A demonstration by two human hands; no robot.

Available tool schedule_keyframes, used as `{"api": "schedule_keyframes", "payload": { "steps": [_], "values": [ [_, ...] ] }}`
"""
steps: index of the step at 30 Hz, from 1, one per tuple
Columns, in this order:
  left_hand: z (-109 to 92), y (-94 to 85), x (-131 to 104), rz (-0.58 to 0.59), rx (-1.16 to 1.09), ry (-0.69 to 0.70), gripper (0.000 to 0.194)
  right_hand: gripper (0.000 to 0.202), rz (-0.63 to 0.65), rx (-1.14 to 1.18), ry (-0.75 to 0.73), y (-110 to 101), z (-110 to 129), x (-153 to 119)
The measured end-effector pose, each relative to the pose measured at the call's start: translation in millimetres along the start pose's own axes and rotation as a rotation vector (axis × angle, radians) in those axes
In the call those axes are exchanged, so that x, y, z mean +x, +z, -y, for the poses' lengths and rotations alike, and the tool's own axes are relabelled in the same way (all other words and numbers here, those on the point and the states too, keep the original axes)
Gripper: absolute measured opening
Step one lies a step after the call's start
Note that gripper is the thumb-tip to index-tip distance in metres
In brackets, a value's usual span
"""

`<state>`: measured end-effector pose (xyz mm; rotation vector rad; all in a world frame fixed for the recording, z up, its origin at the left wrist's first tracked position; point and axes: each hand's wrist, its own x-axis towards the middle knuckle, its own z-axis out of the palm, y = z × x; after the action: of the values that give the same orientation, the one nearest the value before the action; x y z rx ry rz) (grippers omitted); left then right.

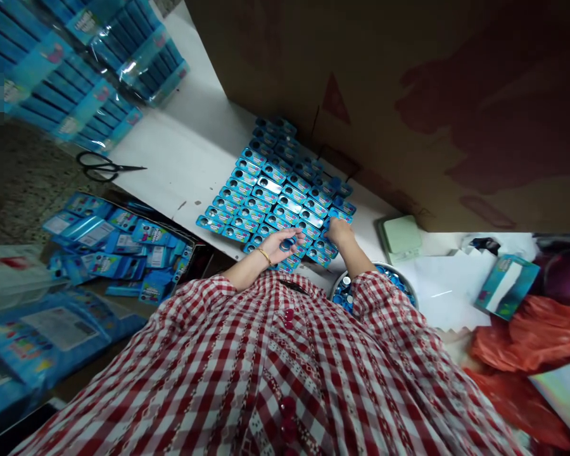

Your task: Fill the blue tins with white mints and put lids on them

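Rows of small blue boxes (254, 204) with printed labels, many showing a dark round spot at one end, lie close together on the white table. My left hand (276, 248), with a bracelet at the wrist, is turned palm up over the near rows. Its curled fingers hold a small round blue piece (287, 244). My right hand (340, 232) is closed and bent down at the right edge of the rows; its fingertips are hidden. Beside my right forearm stands a round bowl (413, 292) of small blue and white round pieces.
Black scissors (105, 167) lie on the left of the table. Wrapped blue packs (71, 76) are stacked behind them. A carton of blue packets (123, 247) sits at left. A large cardboard box (384, 114) walls the far side. A pale green box (399, 235) is at right.
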<state>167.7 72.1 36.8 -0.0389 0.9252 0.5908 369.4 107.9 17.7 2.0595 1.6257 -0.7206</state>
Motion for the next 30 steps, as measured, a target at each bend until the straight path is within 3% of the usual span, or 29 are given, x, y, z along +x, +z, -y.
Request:
{"api": "schedule_keyframes", "payload": {
  "steps": [3,5,8,10,11,15,18,20,25,30],
  "values": [
    [0.0,-2.0,2.4,0.027,0.013,0.034,0.030,0.047,0.015,0.002,-0.008,-4.4,-5.2,-3.2],
    [0.7,-4.4,4.9,0.047,0.017,0.044,0.036,0.037,-0.082,0.099,-0.101,-4.7,-3.2,-14.4],
    [5.2,-9.6,9.5,0.108,0.026,0.048,0.034,0.026,-0.198,0.380,-0.509,1.0,11.1,-36.9],
    [11.1,-13.4,11.6,0.153,0.051,0.031,0.029,0.024,-0.089,0.556,-0.767,7.8,22.5,-47.9],
    [14.7,-15.2,11.6,0.175,0.066,0.016,0.028,0.023,-0.012,0.634,-0.826,11.9,26.4,-51.2],
    [28.3,-22.1,4.0,0.231,0.119,-0.061,0.026,0.025,0.219,0.935,-0.705,32.7,25.0,-57.4],
    [35.6,-26.4,-3.2,0.237,0.142,-0.102,0.022,0.027,0.298,1.093,-0.579,52.1,16.3,-64.9],
    [39.1,-28.4,-5.4,0.235,0.147,-0.111,0.022,0.023,0.222,1.111,-0.526,63.2,13.4,-72.0],
    [43.8,-26.6,-5.5,0.205,0.107,-0.104,0.024,0.022,-0.268,0.837,-0.508,73.4,17.4,-90.1],
    [44.5,-15.8,-4.2,0.097,0.005,-0.083,0.020,0.028,-0.467,0.607,-0.451,71.6,29.1,-104.2]
  ]
}}
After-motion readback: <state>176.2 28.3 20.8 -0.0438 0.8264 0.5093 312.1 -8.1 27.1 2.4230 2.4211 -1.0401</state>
